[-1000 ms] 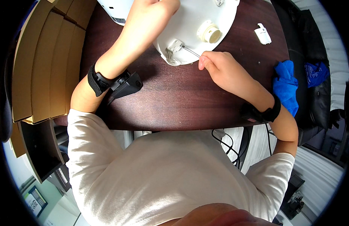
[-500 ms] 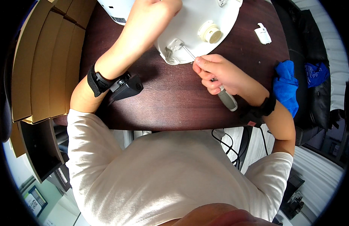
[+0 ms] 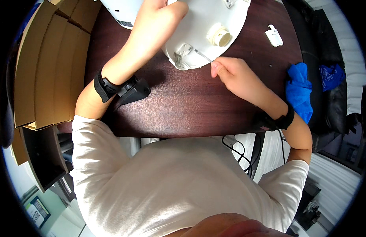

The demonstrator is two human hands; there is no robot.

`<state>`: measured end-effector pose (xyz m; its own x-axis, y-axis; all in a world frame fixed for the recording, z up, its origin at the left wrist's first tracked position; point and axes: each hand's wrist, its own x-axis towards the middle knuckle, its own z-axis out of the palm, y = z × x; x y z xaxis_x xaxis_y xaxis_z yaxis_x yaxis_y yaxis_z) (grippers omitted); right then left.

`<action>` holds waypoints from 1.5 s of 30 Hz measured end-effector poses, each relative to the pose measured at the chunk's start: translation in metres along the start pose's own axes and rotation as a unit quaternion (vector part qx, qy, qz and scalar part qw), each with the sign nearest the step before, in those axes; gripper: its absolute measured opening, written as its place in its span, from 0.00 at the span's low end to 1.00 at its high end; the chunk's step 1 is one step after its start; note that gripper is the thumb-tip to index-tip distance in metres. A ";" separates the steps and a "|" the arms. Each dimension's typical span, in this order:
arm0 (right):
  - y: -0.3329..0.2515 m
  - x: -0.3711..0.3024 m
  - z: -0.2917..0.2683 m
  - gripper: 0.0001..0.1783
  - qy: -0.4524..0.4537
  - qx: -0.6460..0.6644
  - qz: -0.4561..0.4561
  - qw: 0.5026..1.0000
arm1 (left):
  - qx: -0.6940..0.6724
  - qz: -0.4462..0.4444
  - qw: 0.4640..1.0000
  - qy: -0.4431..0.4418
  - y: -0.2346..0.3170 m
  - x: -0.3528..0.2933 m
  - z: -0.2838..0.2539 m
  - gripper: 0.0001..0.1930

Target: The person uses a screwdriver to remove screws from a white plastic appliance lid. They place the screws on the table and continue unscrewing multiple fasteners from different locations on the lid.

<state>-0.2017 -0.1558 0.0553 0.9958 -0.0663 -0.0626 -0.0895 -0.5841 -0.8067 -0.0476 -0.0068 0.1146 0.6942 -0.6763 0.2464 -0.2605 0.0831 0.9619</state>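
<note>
A white curved plastic shell (image 3: 204, 19) lies at the table's far edge, cut off by the top of the view. Its inside shows a cream round fitting (image 3: 221, 37) and a small corner bracket (image 3: 184, 49). My right hand (image 3: 228, 71) is closed on a screwdriver (image 3: 203, 55); the handle is hidden behind the hand. The metal shaft points at the bracket, its tip a little to the right of it. Over the shell's left part, my left hand (image 3: 169, 12) is closed, its fingers turned away and partly cut off, so what they grip is hidden.
Left of the shell stands another white housing (image 3: 122, 12). A small white plastic piece (image 3: 274, 36) and a tiny screw-like bit (image 3: 270, 65) lie on the dark table (image 3: 183, 102). Cardboard boxes (image 3: 52, 71) line the left; a blue cloth (image 3: 299, 91) hangs at the right edge.
My right hand has moved right and turned over, drawing the screwdriver tip away from the bracket. The screwdriver's grey handle, visible before, is now hidden. My left hand has stayed nearly in place.
</note>
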 end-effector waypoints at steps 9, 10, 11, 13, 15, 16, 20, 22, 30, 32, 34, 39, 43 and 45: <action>-0.004 0.008 0.003 0.16 0.015 -0.146 -0.052 0.988 | -0.004 0.014 1.000 -0.007 -0.001 0.000 -0.001 0.25; -0.005 0.008 0.004 0.16 0.014 -0.150 -0.049 0.987 | -0.003 0.011 1.000 -0.008 -0.002 0.000 -0.001 0.25; -0.005 0.009 0.004 0.16 0.012 -0.153 -0.045 0.987 | -0.006 0.009 1.000 -0.007 -0.001 0.000 -0.001 0.25; -0.006 0.009 0.004 0.16 0.005 -0.150 -0.038 0.988 | -0.009 0.005 1.000 -0.004 0.000 -0.001 0.000 0.25; -0.006 0.008 0.002 0.16 -0.004 -0.138 -0.031 0.990 | -0.015 0.006 1.000 -0.005 -0.001 -0.001 0.001 0.24; -0.006 0.008 0.002 0.16 0.000 -0.132 -0.036 0.991 | -0.018 0.007 1.000 -0.005 -0.001 -0.002 0.001 0.24; -0.002 0.007 0.003 0.16 0.011 -0.122 -0.050 0.991 | -0.007 0.024 1.000 -0.013 0.000 -0.002 -0.001 0.25; -0.002 0.008 0.003 0.16 0.008 -0.124 -0.045 0.991 | -0.004 0.013 1.000 -0.004 0.001 -0.002 0.000 0.25; -0.009 0.009 0.002 0.16 0.012 -0.163 -0.037 0.986 | -0.013 0.010 1.000 -0.006 0.004 -0.004 0.005 0.25; -0.004 0.011 0.003 0.17 0.020 -0.135 -0.047 0.990 | -0.026 0.002 1.000 -0.002 0.001 -0.004 0.006 0.25; -0.006 0.013 0.001 0.17 -0.026 -0.054 0.029 0.998 | -0.052 0.013 0.999 -0.002 -0.009 0.000 0.004 0.25; -0.010 0.010 0.001 0.16 -0.175 0.384 0.267 0.866 | -0.051 0.006 0.999 0.004 -0.002 -0.003 0.006 0.24; -0.003 0.004 0.010 0.16 -0.212 0.575 0.266 0.744 | -0.054 0.014 0.998 0.003 -0.003 -0.002 0.006 0.24; -0.003 0.002 0.012 0.16 -0.197 0.557 0.268 0.761 | -0.045 0.028 0.999 0.000 -0.004 -0.005 0.006 0.25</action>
<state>-0.1996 -0.1446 0.0505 0.7687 0.3219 -0.5527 -0.6332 0.5052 -0.5864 -0.0540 -0.0075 0.1085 0.6795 -0.6695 0.3001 -0.2382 0.1856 0.9533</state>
